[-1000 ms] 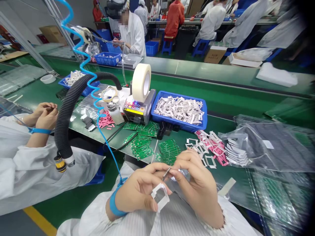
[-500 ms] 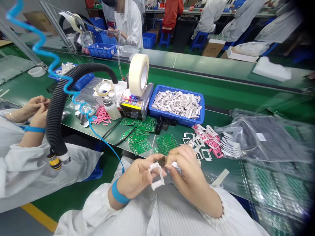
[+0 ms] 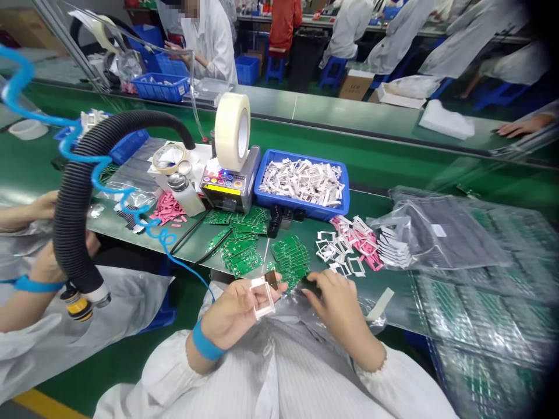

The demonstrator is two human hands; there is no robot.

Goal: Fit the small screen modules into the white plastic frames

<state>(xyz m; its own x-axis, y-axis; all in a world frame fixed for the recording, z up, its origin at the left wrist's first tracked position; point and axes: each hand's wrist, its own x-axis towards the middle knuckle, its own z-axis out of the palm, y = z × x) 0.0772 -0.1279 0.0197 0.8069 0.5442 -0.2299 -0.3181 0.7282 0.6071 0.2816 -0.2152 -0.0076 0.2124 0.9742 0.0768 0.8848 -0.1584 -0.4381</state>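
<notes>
The left hand point(image 3: 236, 308) pinches a white frame point(image 3: 262, 298) by one edge, over the lap point(image 3: 279, 361) just short of the table point(image 3: 375, 209). The right hand point(image 3: 338, 302) curls over a dark bit point(image 3: 311, 285) (grip unclear). So light a pinch may let the frame slip and fall.

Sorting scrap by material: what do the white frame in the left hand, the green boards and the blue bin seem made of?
White frame: likely moulded plastic, matte, thin stiff rim. Green boards: apparently circuit-board laminate, glossy green with pale markings. Blue bin: probably rigid plastic, smooth even-coloured wall.
</notes>
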